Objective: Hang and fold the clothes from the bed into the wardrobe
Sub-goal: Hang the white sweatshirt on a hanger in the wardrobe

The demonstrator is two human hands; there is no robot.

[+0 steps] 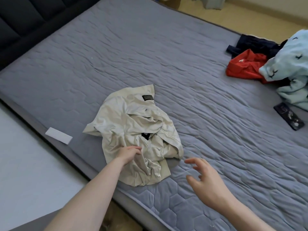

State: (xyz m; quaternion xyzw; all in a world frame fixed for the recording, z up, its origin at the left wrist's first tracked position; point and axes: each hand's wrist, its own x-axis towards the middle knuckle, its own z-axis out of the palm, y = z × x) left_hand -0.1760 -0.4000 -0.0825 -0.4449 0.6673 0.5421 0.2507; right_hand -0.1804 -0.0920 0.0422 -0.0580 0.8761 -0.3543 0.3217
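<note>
A crumpled cream shirt (133, 124) with a dark label lies on the grey-blue quilted bed (150, 55), near its front edge. My left hand (129, 153) lies on the shirt's lower part, fingers curled into the fabric. My right hand (205, 178) hovers above the mattress just right of the shirt, fingers spread, holding nothing. At the bed's far right lie a red garment (245, 67), a dark navy garment (253, 45) and a light blue patterned garment (290, 69), heaped together.
A dark phone (289, 118) rests on the bed below the light blue garment. A white paper slip (58, 135) sits on the mattress's left edge. A dark padded headboard (25, 19) runs along the top left. Beige floor (233, 12) lies beyond the bed.
</note>
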